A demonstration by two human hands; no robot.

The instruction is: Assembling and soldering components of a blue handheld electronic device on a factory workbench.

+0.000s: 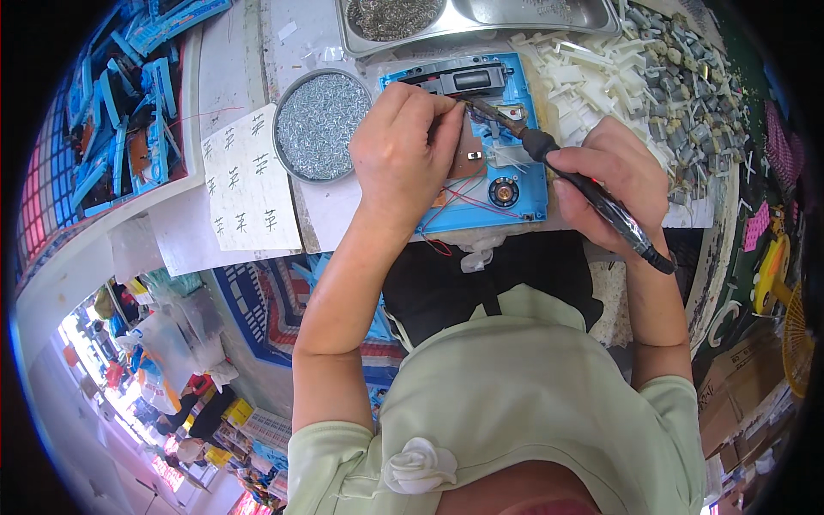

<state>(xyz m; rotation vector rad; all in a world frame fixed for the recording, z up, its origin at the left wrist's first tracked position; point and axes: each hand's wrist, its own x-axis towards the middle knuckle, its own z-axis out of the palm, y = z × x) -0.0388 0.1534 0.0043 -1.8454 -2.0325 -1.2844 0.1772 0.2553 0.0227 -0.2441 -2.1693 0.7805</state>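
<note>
Blue plastic case (524,193): lies open under both hands. Soldering iron (592,196): long axis slants, tip up-left toward the left fingertips, cord end down-right. Right hand (614,176): clenched around its handle. Left hand (403,154): fingers pinched at the tip; what they pinch is unclear. Round screw bowl (319,124): left of the fingers.

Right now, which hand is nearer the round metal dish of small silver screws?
Left. The left hand sits just right of the round metal dish of small silver screws; the right hand, holding the black soldering iron, is farther right.
</note>
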